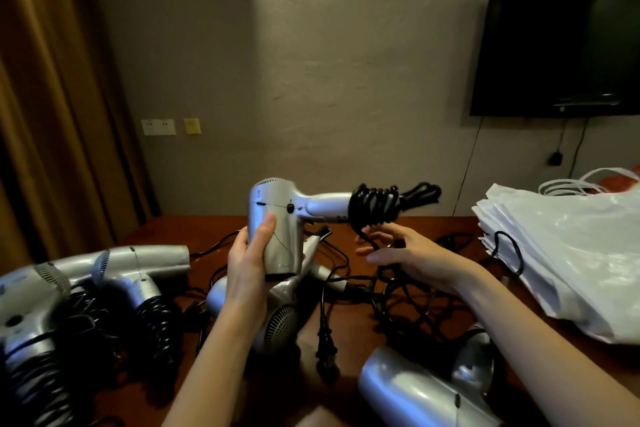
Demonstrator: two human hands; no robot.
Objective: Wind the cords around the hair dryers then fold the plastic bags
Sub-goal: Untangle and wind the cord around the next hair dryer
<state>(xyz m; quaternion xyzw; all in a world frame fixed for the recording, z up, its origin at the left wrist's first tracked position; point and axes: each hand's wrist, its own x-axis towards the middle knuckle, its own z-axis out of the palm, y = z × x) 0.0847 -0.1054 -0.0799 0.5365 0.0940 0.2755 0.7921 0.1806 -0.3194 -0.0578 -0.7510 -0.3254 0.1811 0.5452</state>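
Note:
My left hand (250, 260) grips the barrel of a silver hair dryer (277, 215) held above the table, its handle pointing right. Black cord (374, 206) is wound in several loops round that handle. My right hand (405, 253) is just below the coil, and its fingers hold the loose strand of cord that hangs from it. Two silver dryers with wound cords (149, 291) lie at the left. More dryers (422, 392) with loose cords lie in front. A stack of white plastic bags (568, 253) lies at the right.
The dark wooden table (194, 229) carries tangled black cords and a plug (325, 350) near the middle. A curtain hangs at the left. A black television (557, 45) is mounted on the wall at the right, with wall sockets (158, 127) at the back left.

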